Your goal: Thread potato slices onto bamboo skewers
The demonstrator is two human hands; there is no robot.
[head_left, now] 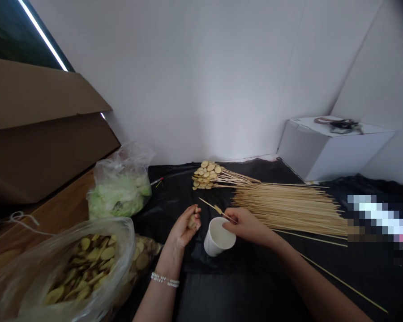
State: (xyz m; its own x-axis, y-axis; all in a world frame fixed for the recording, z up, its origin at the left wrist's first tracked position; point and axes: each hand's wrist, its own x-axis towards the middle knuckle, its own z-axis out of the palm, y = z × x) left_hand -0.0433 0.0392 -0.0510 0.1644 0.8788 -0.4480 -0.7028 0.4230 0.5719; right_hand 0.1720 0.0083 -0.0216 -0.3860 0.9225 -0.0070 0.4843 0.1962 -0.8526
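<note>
My right hand (246, 226) is closed around a thin bamboo skewer (206, 203), which points up and to the left over a white paper cup (212, 243). A small pale slice, seen nearly edge-on, sits on the skewer just ahead of the fingers. Left of the cup, my left hand (184, 227) has its fingers curled inward; something pale seems to lie in it, but I cannot make out what. Beyond the hands rests a bunch of skewers tipped with round potato slices (206, 172). Many bare skewers (289, 208) lie to the right.
An open plastic bag of potato slices (82, 268) stands front left, with a bag of pale green vegetables (119, 194) behind it. A cardboard box (36, 152) is far left. A white box (309, 150) sits back right. Black sheeting (228, 295) covers the work surface.
</note>
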